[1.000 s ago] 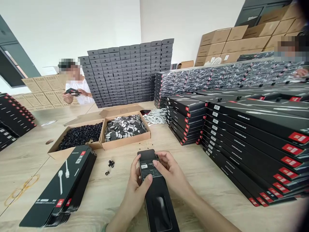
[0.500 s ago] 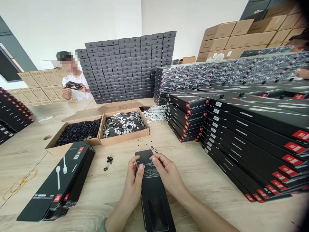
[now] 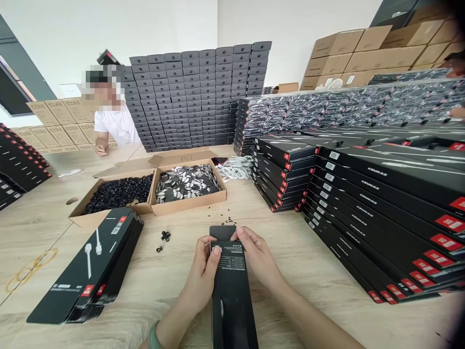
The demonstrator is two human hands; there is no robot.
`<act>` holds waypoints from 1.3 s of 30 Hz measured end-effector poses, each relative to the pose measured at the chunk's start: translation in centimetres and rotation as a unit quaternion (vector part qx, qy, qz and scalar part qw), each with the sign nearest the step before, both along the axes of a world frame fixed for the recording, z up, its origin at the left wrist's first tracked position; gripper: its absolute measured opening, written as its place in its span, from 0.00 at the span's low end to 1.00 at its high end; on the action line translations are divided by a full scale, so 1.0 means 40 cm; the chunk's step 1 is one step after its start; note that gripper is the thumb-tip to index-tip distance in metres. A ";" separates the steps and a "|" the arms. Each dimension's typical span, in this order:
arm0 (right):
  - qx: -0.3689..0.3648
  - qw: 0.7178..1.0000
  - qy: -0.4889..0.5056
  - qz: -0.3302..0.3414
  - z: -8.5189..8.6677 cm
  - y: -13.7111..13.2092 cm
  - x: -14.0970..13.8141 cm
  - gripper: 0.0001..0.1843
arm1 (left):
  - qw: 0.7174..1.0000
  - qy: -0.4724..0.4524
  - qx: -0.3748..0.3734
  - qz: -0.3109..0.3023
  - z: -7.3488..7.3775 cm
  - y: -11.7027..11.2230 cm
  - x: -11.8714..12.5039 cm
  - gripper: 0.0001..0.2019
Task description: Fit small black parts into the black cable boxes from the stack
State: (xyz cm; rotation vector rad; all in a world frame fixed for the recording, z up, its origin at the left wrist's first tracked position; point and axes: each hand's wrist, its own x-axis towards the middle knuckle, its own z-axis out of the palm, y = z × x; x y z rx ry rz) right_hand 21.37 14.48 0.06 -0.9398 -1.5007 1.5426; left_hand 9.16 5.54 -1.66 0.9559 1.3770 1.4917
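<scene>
head view, nearest first: a long black card box (image 3: pixel 232 291) lies lengthwise between the person's hands, its printed back facing up and its near end running off the bottom of the frame. the left hand (image 3: pixel 199 274), with a green band (image 3: pixel 154 338) at the wrist, grips the box's left edge, its thumb pressed on the face beside a white printed label (image 3: pixel 230 261). the right hand (image 3: pixel 256 257) holds the right edge, with its fingers (image 3: pixel 241 235) curled over the top, so both hands are closed on the box. just left of it, a few small black rubber pieces (image 3: pixel 165 236) lie on the pale wood table (image 3: pixel 43 228), and a stack of black boxes (image 3: pixel 85 269) lies beyond them at the left, near a loose rubber band (image 3: pixel 31 270). ahead stand two cardboard trays side by side: one (image 3: pixel 109 211) is heaped with small black parts (image 3: pixel 118 194), the other (image 3: pixel 189 206) is filled with black-and-white printed pieces (image 3: pixel 187 184). white cables (image 3: pixel 236 168) lie coiled behind them. to the right rise long rows of black boxes with red tags (image 3: pixel 378 213), then shrink-wrapped bundles (image 3: pixel 308 109). farther off, a co-worker in a white t-shirt (image 3: pixel 116 126) rests one hand on the table, before a wall of dark grey boxes (image 3: pixel 192 92) and stacked cardboard cartons (image 3: pixel 363 53).
</scene>
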 end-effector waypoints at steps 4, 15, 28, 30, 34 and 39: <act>-0.210 0.969 0.090 0.091 0.027 -0.003 0.009 0.23 | 0.996 -0.040 -0.006 -0.081 0.014 -0.010 -0.011 0.16; -0.162 0.968 -0.037 0.190 0.058 0.019 0.039 0.30 | 0.985 -0.069 -0.005 -0.156 0.021 -0.008 -0.024 0.12; -0.169 0.957 -0.029 0.234 0.041 0.042 0.052 0.23 | 0.981 -0.057 0.006 -0.187 0.003 -0.004 -0.041 0.19; -0.171 0.964 -0.033 0.199 0.032 0.040 0.048 0.21 | 0.980 -0.064 0.010 -0.189 0.003 -0.003 -0.042 0.19; -0.149 0.975 -0.043 0.157 0.025 0.038 0.040 0.17 | 0.979 -0.081 0.008 -0.186 0.006 -0.002 -0.043 0.20; -0.042 0.986 -0.096 0.132 0.033 0.022 0.027 0.13 | 0.983 -0.099 -0.008 -0.152 0.006 0.002 -0.051 0.20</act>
